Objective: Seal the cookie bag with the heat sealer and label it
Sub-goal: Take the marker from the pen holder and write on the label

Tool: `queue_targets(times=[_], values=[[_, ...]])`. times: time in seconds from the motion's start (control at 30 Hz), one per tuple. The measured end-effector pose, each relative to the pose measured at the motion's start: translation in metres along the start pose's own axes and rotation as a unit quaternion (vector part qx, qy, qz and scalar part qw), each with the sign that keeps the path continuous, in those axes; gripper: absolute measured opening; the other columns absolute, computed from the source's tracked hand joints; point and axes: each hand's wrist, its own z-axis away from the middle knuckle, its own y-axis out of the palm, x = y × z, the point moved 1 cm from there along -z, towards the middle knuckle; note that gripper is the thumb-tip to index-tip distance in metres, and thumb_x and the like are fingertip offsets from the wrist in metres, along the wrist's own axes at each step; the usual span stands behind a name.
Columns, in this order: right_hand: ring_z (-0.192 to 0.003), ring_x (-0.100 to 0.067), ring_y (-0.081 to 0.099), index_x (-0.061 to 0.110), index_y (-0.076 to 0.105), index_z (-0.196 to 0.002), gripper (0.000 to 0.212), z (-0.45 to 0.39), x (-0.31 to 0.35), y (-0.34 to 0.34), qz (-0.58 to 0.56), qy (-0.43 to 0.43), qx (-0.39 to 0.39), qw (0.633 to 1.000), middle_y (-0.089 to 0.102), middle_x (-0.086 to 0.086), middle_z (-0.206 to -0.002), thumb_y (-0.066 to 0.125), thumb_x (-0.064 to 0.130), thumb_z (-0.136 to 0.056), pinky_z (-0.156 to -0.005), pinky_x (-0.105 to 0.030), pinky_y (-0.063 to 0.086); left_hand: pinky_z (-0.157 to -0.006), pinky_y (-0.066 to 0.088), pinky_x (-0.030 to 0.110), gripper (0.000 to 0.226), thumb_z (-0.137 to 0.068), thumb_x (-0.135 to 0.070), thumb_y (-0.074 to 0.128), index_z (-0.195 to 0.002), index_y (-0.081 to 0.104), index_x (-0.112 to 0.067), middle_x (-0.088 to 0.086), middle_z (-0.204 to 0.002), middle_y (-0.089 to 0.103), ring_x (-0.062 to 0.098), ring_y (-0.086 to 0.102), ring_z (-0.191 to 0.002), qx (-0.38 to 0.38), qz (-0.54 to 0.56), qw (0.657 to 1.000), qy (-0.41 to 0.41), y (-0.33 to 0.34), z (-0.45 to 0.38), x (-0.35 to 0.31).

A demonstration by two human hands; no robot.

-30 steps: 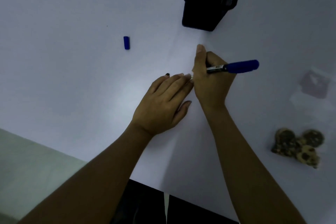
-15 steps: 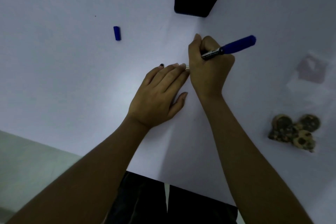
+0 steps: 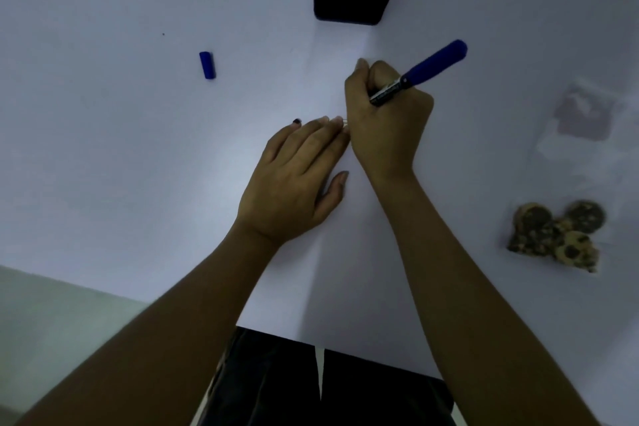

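Between the two hands on the desk [image 3: 103, 149], the left hand [image 3: 294, 180] lies flat, fingers straight, touching the right hand [image 3: 387, 121], whose curled fingers grip the marker [image 3: 420, 71], its tip hidden, barrel slanting up-right.

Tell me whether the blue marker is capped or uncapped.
Uncapped. The right hand grips the marker tip-down, and its blue cap lies apart on the white table, well to the left. The tip itself is hidden behind the hand.

The table [image 3: 121, 166] is looking smooth and matt; the marker [image 3: 434, 64] and cap [image 3: 207, 65] are showing plastic; the cookies [image 3: 556, 235] are looking rough.
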Motion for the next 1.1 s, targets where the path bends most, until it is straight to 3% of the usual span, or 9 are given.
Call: queue_targets(times=[0.17, 0.4, 0.67, 1.1], values=[[-0.037, -0.009, 0.043, 0.017, 0.048, -0.06, 0.032, -0.0002, -0.0012, -0.0007, -0.008, 0.013, -0.007, 1.0, 0.046, 0.001, -0.044, 0.057, 0.02, -0.091, -0.043, -0.015, 0.034, -0.109, 0.035, 0.039, 0.046, -0.093, -0.032, 0.055, -0.129, 0.057, -0.003, 0.015, -0.13, 0.061, 0.028, 0.054, -0.124, -0.004, 0.001, 1.0, 0.002, -0.0009, 0.0, -0.0014], [-0.036, 0.0, 0.036, 0.018, 0.046, -0.057, 0.035, 0.0008, -0.0036, 0.0011, 0.028, 0.017, -0.001, 0.999, 0.033, 0.018, -0.042, 0.058, 0.019, -0.09, -0.046, -0.006, 0.032, -0.109, 0.035, 0.04, 0.05, -0.09, -0.033, 0.058, -0.13, 0.056, -0.002, 0.015, -0.129, 0.062, 0.027, 0.053, -0.123, -0.004, 0.003, 1.0, 0.0, -0.001, 0.0006, -0.0013], [-0.037, -0.001, 0.038, 0.024, 0.041, -0.056, 0.038, -0.0001, -0.0029, 0.0014, 0.032, 0.026, 0.0, 0.999, 0.033, 0.018, -0.042, 0.056, 0.022, -0.09, -0.047, -0.006, 0.034, -0.11, 0.034, 0.039, 0.05, -0.09, -0.033, 0.057, -0.129, 0.055, -0.002, 0.016, -0.128, 0.062, 0.027, 0.052, -0.122, -0.006, 0.005, 1.0, -0.001, -0.0011, 0.0, -0.0026], [-0.036, -0.002, 0.039, 0.019, 0.044, -0.058, 0.035, 0.0012, 0.0, -0.0014, 0.018, 0.01, -0.02, 1.0, 0.032, 0.019, -0.042, 0.057, 0.018, -0.09, -0.047, -0.006, 0.034, -0.108, 0.039, 0.041, 0.041, -0.095, -0.026, 0.05, -0.128, 0.058, -0.002, 0.016, -0.129, 0.062, 0.031, 0.056, -0.122, -0.006, 0.019, 1.0, -0.005, -0.0011, -0.0005, -0.0032]])
